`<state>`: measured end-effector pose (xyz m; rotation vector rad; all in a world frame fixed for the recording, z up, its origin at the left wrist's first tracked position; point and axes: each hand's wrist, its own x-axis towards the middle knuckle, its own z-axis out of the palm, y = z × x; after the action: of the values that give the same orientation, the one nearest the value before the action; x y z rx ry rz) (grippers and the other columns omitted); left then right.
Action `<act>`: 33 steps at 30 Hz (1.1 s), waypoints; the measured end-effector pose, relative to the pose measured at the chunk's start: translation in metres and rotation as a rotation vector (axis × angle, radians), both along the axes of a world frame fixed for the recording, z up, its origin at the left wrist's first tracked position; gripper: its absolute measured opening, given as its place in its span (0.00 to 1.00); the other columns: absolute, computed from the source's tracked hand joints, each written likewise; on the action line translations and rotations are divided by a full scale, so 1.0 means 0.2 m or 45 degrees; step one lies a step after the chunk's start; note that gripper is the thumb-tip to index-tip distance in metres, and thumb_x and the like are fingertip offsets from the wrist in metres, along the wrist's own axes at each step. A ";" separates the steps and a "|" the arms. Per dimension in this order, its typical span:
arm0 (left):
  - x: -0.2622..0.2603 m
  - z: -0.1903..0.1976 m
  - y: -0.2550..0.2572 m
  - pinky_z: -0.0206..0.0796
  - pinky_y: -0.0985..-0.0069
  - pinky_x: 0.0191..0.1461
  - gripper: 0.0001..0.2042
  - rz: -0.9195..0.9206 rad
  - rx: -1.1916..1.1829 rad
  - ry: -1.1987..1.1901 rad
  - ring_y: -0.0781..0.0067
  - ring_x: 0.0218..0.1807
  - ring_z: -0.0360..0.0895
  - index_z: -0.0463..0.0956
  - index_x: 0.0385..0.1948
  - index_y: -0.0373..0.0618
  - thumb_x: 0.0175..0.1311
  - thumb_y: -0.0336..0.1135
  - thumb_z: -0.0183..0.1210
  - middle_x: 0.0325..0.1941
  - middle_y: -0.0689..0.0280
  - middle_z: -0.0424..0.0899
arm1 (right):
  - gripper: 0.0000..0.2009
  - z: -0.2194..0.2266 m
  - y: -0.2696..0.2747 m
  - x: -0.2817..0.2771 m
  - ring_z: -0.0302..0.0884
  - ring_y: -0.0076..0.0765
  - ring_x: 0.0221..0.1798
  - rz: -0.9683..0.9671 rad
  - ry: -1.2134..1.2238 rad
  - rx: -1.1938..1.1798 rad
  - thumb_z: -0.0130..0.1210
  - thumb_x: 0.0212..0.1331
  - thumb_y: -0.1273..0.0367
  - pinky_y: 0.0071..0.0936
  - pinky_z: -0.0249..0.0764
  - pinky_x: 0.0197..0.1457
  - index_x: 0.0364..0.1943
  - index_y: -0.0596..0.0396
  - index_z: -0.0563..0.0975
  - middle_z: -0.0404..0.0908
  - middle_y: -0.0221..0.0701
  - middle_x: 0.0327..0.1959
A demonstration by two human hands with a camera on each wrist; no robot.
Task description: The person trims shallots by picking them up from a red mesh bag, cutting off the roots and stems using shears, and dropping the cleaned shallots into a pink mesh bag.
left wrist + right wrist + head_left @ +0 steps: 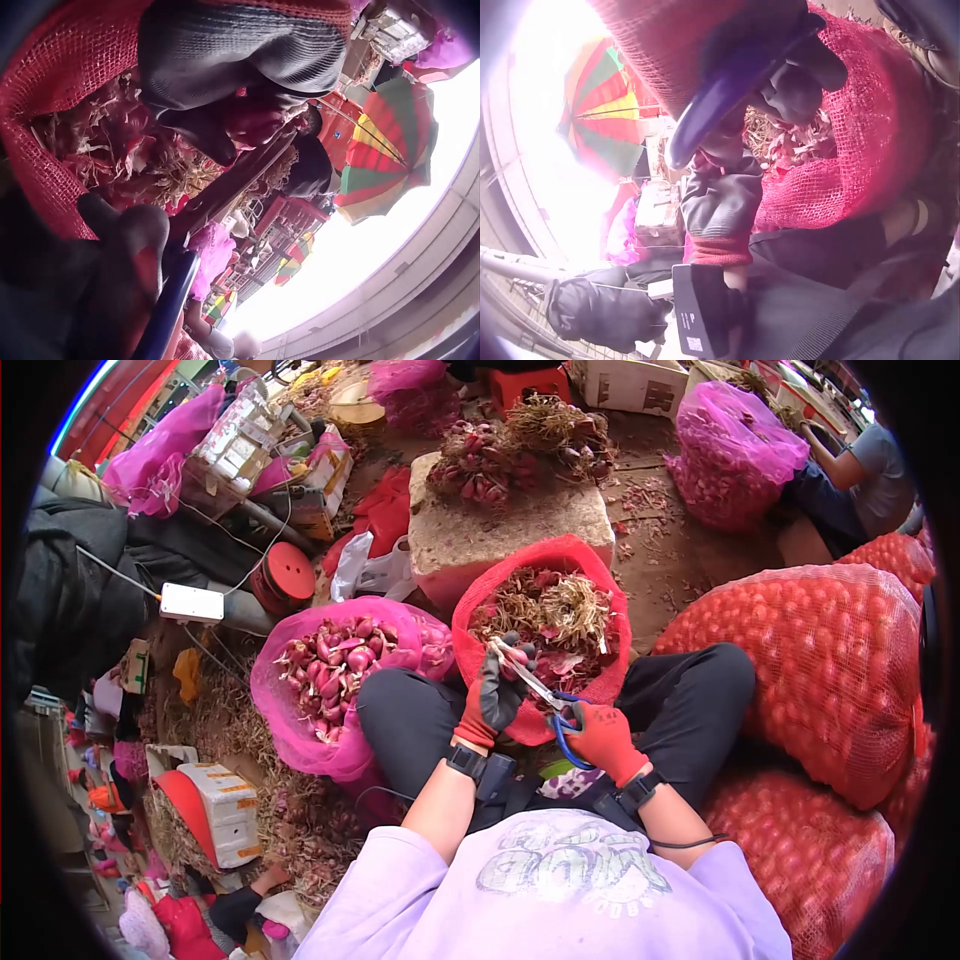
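Note:
My left hand (492,698), in a red and grey coated glove, pinches a shallot (255,127) over a red mesh bag (618,622). Blue-handled scissors (563,738) are gripped in my gloved right hand (606,742). Their blades (229,180) reach up to the shallot's end in the left wrist view. Dry roots and papery skins (570,605) fill the red bag between my knees. Beside my left knee a pink mesh bag (275,705) holds loose shallots (335,670). From the right wrist, the blue handle (712,112) partly covers the left fingers.
Large full red net sacks (800,660) crowd my right side. Ahead stands a pale block (510,545) with bunches of shallots (480,465) on top. Another person (870,475) sits at the far right by a pink sack (730,460). Foam boxes (228,815) are at the left.

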<state>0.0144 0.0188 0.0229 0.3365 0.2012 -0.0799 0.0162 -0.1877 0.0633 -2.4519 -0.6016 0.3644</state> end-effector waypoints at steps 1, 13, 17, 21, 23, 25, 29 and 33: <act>0.00 -0.02 0.00 0.71 0.70 0.51 0.21 0.007 0.061 0.026 0.64 0.48 0.76 0.63 0.57 0.43 0.69 0.46 0.45 0.52 0.58 0.75 | 0.20 0.04 -0.01 0.00 0.78 0.45 0.28 0.000 -0.007 0.007 0.55 0.52 0.48 0.40 0.71 0.32 0.31 0.51 0.76 0.78 0.37 0.22; -0.06 -0.15 -0.07 0.65 0.83 0.35 0.20 -0.518 0.876 0.079 0.81 0.31 0.70 0.72 0.45 0.43 0.70 0.50 0.40 0.32 0.70 0.76 | 0.08 0.03 0.12 0.21 0.75 0.20 0.20 -0.266 1.065 1.015 0.58 0.52 0.69 0.18 0.69 0.23 0.35 0.58 0.79 0.79 0.30 0.22; -0.07 -0.09 -0.07 0.65 0.83 0.42 0.11 -0.312 1.366 -0.138 0.81 0.35 0.72 0.72 0.44 0.40 0.67 0.37 0.49 0.33 0.71 0.76 | 0.07 0.01 0.14 0.20 0.73 0.20 0.19 -0.281 0.864 0.937 0.58 0.54 0.68 0.18 0.68 0.20 0.32 0.58 0.79 0.78 0.29 0.21; -0.06 -0.05 -0.03 0.66 0.82 0.45 0.08 -0.532 1.143 -0.018 0.81 0.38 0.73 0.72 0.42 0.40 0.63 0.31 0.51 0.36 0.70 0.77 | 0.11 -0.09 0.12 0.20 0.73 0.19 0.21 -0.313 0.834 0.908 0.61 0.51 0.67 0.21 0.70 0.24 0.34 0.60 0.78 0.79 0.28 0.22; -0.07 -0.09 -0.02 0.66 0.82 0.45 0.08 -0.554 1.051 0.041 0.80 0.38 0.73 0.72 0.41 0.41 0.65 0.31 0.50 0.37 0.69 0.77 | 0.12 -0.10 0.10 0.19 0.75 0.19 0.24 -0.360 1.051 1.079 0.61 0.51 0.66 0.21 0.71 0.27 0.35 0.60 0.78 0.80 0.28 0.24; -0.07 -0.11 -0.03 0.67 0.81 0.45 0.07 -0.566 1.010 0.063 0.80 0.39 0.74 0.72 0.40 0.41 0.65 0.31 0.49 0.36 0.69 0.76 | 0.13 -0.10 0.10 0.18 0.76 0.21 0.27 -0.349 1.032 1.093 0.61 0.51 0.65 0.23 0.72 0.31 0.37 0.60 0.78 0.81 0.29 0.26; -0.08 -0.18 -0.06 0.67 0.80 0.44 0.06 -0.403 1.023 0.201 0.79 0.38 0.74 0.70 0.39 0.42 0.67 0.32 0.47 0.35 0.69 0.76 | 0.14 -0.13 0.13 0.15 0.78 0.24 0.35 -0.287 0.444 0.777 0.61 0.51 0.65 0.23 0.72 0.40 0.39 0.59 0.77 0.82 0.31 0.32; -0.08 -0.14 -0.10 0.67 0.82 0.43 0.05 -0.224 0.797 0.040 0.80 0.38 0.73 0.70 0.38 0.43 0.67 0.31 0.47 0.35 0.70 0.75 | 0.15 -0.10 0.14 0.16 0.78 0.27 0.36 -0.242 0.523 0.778 0.61 0.50 0.64 0.27 0.71 0.42 0.40 0.58 0.77 0.82 0.32 0.33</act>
<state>-0.0006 -0.0017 -0.0050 0.9775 0.2245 -0.1967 0.0477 -0.1598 0.0431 -1.7617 -0.2473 0.5022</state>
